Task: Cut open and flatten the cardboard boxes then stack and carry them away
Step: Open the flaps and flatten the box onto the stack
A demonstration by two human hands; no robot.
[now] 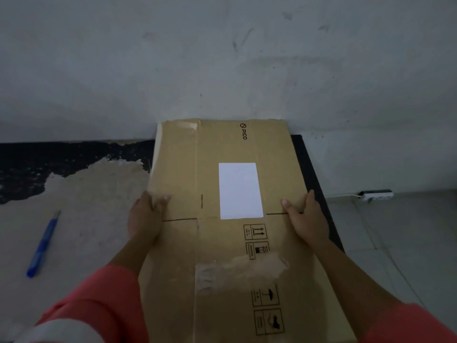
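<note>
Hands: the box (230,219) is gripped at its two long edges, the left hand (146,219) clamped on the left edge, the right hand (305,220) on the right edge, thumbs laid on top and fingers curled underneath.
Box: already flattened, it is held lengthwise in the middle of the frame, its far end touching or nearly touching the wall (222,58), its near end running out of the bottom of the frame.
Label (240,191): a white sheet is seen between the two hands, slightly toward the right one.
Risk, slipping: only the edges are pinched, so the sheet could sag or slide out if the grip is loosened while it is lifted.
Risk, folding: creases and slots cross the panel near both thumbs, so it could buckle there when raised.
Risk, tape: loose tape at the lower middle could snag on whatever lies beneath.
Knife (42,246): a blue cutter is left on the floor at the lower left, well apart from the left hand; it could be stepped on.
Board (310,167): a dark slab is seen under the box's right edge.
</note>
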